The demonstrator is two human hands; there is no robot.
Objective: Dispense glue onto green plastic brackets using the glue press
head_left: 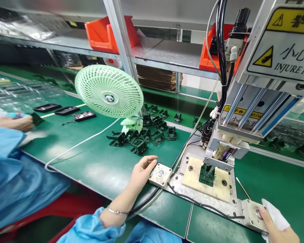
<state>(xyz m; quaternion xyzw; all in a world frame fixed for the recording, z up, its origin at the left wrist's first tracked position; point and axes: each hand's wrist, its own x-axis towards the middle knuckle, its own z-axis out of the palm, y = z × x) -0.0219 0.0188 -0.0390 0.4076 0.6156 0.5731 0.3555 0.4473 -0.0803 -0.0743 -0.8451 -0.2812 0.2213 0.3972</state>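
Note:
My left hand (139, 173) rests against the side of the left button box (161, 175), its fingers loosely bent and nothing held in them. At the lower right, my right hand (277, 226) has a white cloth (278, 216) in it, and its thumb lies on the button of the right button box (256, 216). Between the boxes stands a press (219, 153). Beneath its head, a dark green plastic part (206, 176) sits on a cream fixture plate (192, 179); the head partly hides it.
A pale green fan (108, 92) stands behind several loose dark plastic parts (139, 146). A cotton swab (243, 189) lies right of the press. At left, a co-worker's hand (20, 123) works near black trays (67, 110). Cables (152, 195) cross the bench edge. Red bins (101, 33) sit on the shelf.

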